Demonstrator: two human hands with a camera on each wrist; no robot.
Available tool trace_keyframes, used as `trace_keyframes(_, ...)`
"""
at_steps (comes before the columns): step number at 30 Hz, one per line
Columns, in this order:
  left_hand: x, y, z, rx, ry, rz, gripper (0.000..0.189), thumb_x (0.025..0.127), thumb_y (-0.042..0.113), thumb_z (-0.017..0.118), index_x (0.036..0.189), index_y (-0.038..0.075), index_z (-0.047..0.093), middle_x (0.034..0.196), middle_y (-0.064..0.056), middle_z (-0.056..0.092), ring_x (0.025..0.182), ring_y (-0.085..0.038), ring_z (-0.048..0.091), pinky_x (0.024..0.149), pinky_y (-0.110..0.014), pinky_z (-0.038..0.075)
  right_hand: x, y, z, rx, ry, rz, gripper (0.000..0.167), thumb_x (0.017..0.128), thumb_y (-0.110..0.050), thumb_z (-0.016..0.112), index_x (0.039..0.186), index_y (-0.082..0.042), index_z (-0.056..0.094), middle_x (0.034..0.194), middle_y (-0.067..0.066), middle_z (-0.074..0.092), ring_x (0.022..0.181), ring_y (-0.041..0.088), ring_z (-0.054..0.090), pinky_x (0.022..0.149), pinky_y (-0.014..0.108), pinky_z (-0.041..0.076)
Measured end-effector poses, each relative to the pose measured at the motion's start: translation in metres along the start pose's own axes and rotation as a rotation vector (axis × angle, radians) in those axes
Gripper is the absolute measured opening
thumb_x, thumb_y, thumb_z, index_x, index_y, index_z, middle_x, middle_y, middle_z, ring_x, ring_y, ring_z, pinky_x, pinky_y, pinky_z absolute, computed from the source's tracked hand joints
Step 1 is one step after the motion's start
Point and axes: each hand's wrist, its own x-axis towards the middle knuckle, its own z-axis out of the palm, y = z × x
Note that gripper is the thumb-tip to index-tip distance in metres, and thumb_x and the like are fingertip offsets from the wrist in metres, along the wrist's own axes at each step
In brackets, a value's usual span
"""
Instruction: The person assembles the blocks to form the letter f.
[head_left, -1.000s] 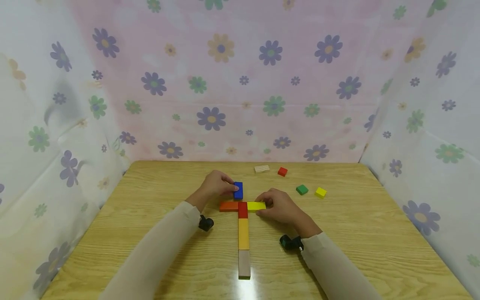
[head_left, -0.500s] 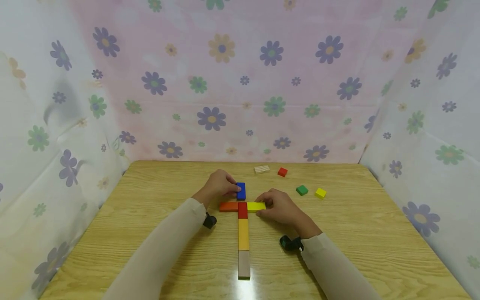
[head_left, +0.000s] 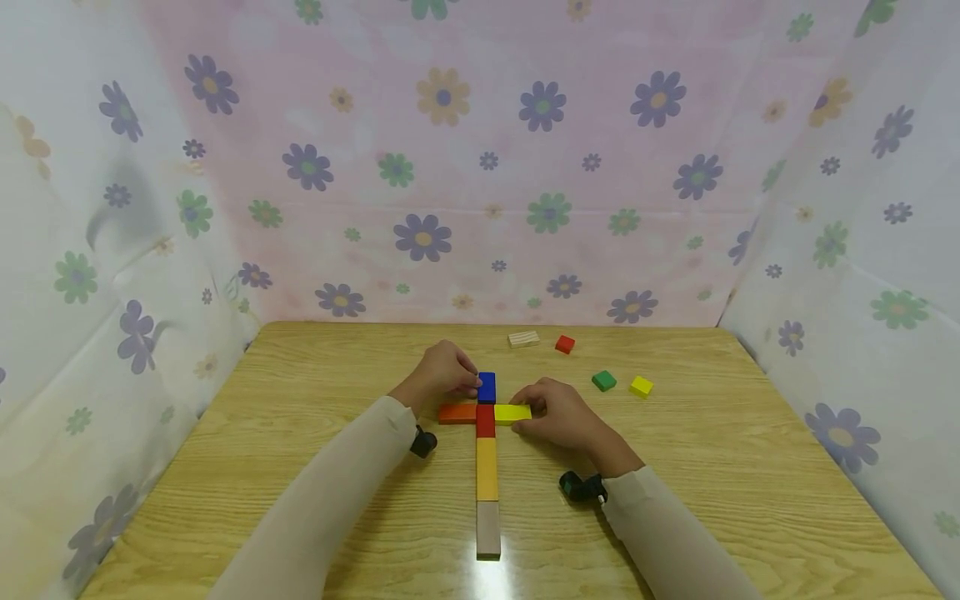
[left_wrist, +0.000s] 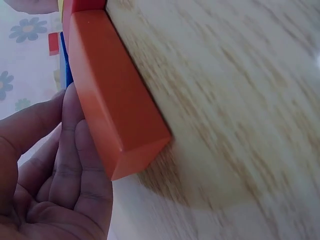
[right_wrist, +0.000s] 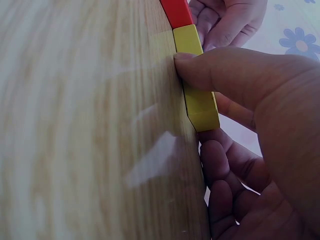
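My left hand [head_left: 444, 372] pinches a blue block [head_left: 487, 387] by its left side, at the far end of the red block [head_left: 486, 421]. To the red block's left lies an orange block [left_wrist: 107, 85], which partly hides the blue one in the left wrist view. My right hand [head_left: 561, 412] grips the outer end of a yellow block [right_wrist: 189, 40], thumb on the near side and fingers beyond; its inner end meets the red block. Toward me from the red block run an amber block [head_left: 487, 468] and a pale wood block [head_left: 488, 529] in a line.
Behind the row, on the wooden table [head_left: 300, 467], lie a ridged pale block [head_left: 523, 339] and a small red block [head_left: 566, 344]. A small green block [head_left: 603, 381] and a small yellow block [head_left: 641, 386] are to the right. Flowered cloth [head_left: 480, 208] hangs behind.
My left hand has slid the blue block right and then toward me, up to the red block's far end. The right hand and the other blocks have stayed put.
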Motion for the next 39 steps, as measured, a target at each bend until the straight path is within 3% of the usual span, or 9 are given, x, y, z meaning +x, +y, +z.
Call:
trace_keyframes(6,0.0022,0.0002,-0.0003,0.066,-0.008,-0.017,0.019,0.089,0.017,0.083,0.101,0.003,0.079,0.085,-0.009,0.078,0.073,-0.020,0.076,0.069,-0.031,0.062,-0.0006,-0.0007,-0.0005,0.005,0.001,-0.007,0.028,0.084,-0.027,0.088,0.110,-0.027,0.078,0.100,-0.005,0.063,0.087,0.015,0.057,0.080,0.033,0.052)
trace_keyframes(13,0.0055,-0.0055,-0.0037,0.184,-0.035,0.052,0.039,0.086,0.024,0.087,0.121,0.013,0.075,0.106,-0.004,0.071,0.086,-0.020,0.069,0.079,-0.034,0.060,-0.0007,-0.0018,-0.0008,0.017,-0.004,-0.001,0.027,0.084,-0.027,0.088,0.109,-0.027,0.078,0.099,-0.005,0.062,0.087,0.016,0.057,0.080,0.033,0.052)
trace_keyframes(25,-0.0004,-0.0062,-0.0039,0.190,-0.063,0.091,0.035,0.086,0.022,0.086,0.119,0.012,0.077,0.103,-0.003,0.072,0.085,-0.020,0.069,0.079,-0.033,0.059,-0.0009,-0.0004,-0.0002,0.019,0.002,-0.011,0.028,0.084,-0.027,0.088,0.110,-0.026,0.078,0.100,-0.006,0.063,0.087,0.016,0.057,0.079,0.032,0.052)
trace_keyframes(39,0.0004,-0.0070,-0.0049,0.210,-0.058,0.082,0.036,0.085,0.023,0.088,0.118,0.011,0.078,0.100,-0.003,0.073,0.084,-0.019,0.069,0.078,-0.032,0.059,-0.0001,0.0004,0.0003,0.006,0.009,-0.021,0.028,0.084,-0.027,0.088,0.110,-0.027,0.078,0.099,-0.006,0.063,0.085,0.014,0.056,0.077,0.030,0.051)
